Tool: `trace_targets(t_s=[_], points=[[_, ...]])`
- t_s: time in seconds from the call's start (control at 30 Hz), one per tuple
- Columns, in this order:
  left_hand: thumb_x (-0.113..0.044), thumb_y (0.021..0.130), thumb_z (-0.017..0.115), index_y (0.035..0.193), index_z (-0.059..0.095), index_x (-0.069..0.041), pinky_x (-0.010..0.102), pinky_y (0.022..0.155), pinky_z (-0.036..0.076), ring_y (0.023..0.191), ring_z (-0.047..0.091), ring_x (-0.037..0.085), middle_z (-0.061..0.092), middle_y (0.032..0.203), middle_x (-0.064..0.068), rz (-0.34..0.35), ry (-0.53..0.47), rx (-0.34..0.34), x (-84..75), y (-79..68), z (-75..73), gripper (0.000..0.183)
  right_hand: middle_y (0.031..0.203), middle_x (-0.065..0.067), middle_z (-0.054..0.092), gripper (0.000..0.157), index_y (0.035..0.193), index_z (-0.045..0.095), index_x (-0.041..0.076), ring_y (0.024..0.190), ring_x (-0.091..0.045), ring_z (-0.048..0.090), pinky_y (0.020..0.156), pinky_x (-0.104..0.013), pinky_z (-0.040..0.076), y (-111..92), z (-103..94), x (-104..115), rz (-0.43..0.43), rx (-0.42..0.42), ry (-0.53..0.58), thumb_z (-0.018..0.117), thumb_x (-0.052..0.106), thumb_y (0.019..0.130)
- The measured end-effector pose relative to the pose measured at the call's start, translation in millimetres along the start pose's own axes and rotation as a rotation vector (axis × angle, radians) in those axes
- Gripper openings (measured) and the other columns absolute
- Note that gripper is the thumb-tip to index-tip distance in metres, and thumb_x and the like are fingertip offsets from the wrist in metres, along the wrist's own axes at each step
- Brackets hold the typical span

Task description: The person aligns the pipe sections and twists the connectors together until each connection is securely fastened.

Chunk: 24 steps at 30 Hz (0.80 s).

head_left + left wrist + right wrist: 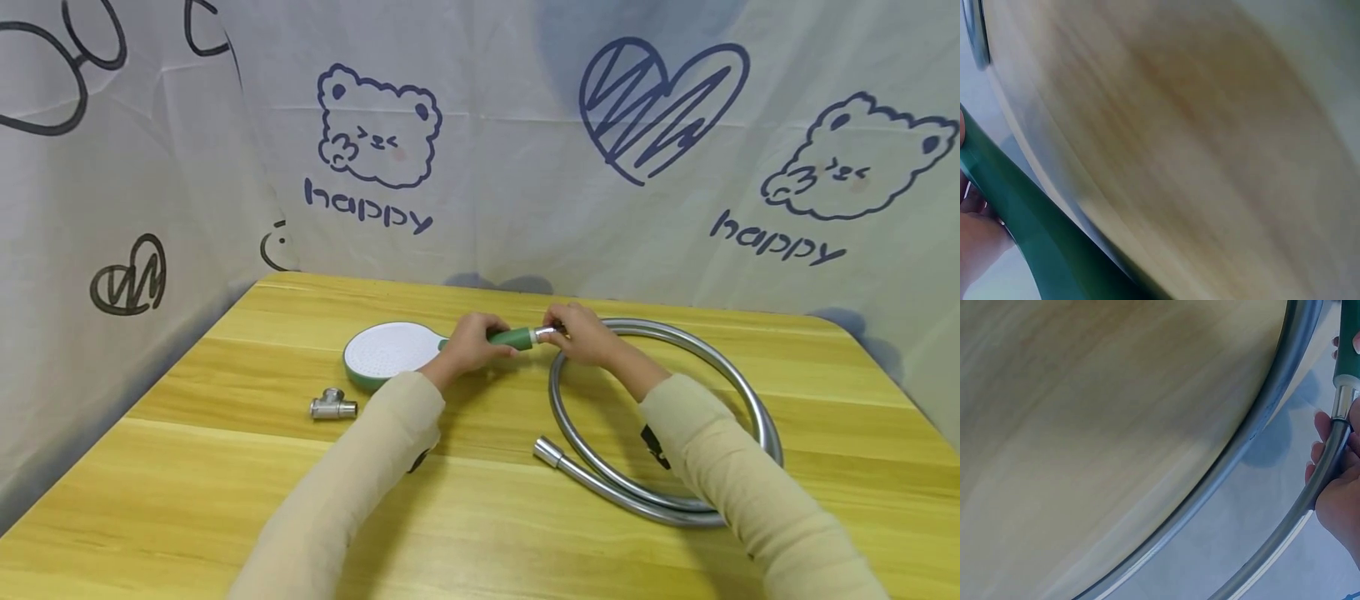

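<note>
A shower head [393, 350] with a white face and green rim lies to the left in the head view. My left hand [472, 340] grips its green handle [512, 338], also seen as a green handle [1035, 219] in the left wrist view. At the handle's end, my right hand [583, 333] pinches the metal end fitting [1343, 403] of a silver shower hose [738, 387]. The fitting meets the handle end. The hose loops in a coil on the table, its other end fitting [548, 451] lying loose near the middle.
A small metal tee valve [333, 406] lies left of the shower head on the wooden table [187, 500]. White cloth [510, 167] with drawn bears and hearts hangs behind the table and along its left side.
</note>
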<state>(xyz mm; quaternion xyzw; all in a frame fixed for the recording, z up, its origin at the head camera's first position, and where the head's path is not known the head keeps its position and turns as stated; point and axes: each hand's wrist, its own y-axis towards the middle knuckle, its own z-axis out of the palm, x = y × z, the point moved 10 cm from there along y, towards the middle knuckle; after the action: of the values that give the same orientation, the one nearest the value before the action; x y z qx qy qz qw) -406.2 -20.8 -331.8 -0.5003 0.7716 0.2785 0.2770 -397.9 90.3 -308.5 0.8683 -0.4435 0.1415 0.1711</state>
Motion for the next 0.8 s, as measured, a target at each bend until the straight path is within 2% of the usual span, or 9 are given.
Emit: trace_targets(t_s=[0.37, 0.6, 0.8], points=[[-0.016, 0.078, 0.075, 0.103, 0.067, 0.002, 0.031, 0.081, 0.05, 0.09, 0.062, 0.024, 0.069, 0.101, 0.015, 0.004, 0.011, -0.002, -1.6, -0.3, -0.7, 0.031, 0.085, -0.011, 0.064, 0.018, 0.094, 0.064, 0.0, 0.075, -0.02, 0.049, 0.069, -0.035, 0.041, 0.9, -0.3, 2.2, -0.017, -0.02, -0.017, 0.056, 0.016, 0.093], [-0.016, 0.078, 0.075, 0.102, 0.068, 0.002, 0.031, 0.081, 0.05, 0.088, 0.061, 0.022, 0.069, 0.101, 0.015, -0.006, 0.013, -0.003, -1.1, 0.3, -1.6, 0.031, 0.085, -0.013, 0.061, 0.014, 0.091, 0.055, 0.001, 0.071, -0.02, 0.051, 0.066, -0.034, 0.043, 1.3, -1.6, 1.2, -0.03, -0.051, 0.017, 0.056, 0.014, 0.093], [-0.016, 0.078, 0.075, 0.102, 0.068, 0.002, 0.03, 0.08, 0.049, 0.087, 0.061, 0.022, 0.069, 0.101, 0.014, -0.001, 0.02, -0.002, 0.2, 0.1, -1.5, 0.031, 0.088, -0.015, 0.061, 0.015, 0.091, 0.054, 0.0, 0.083, -0.027, 0.06, 0.076, -0.039, 0.052, 1.0, 1.7, -0.5, -0.02, -0.024, 0.078, 0.06, 0.014, 0.09]])
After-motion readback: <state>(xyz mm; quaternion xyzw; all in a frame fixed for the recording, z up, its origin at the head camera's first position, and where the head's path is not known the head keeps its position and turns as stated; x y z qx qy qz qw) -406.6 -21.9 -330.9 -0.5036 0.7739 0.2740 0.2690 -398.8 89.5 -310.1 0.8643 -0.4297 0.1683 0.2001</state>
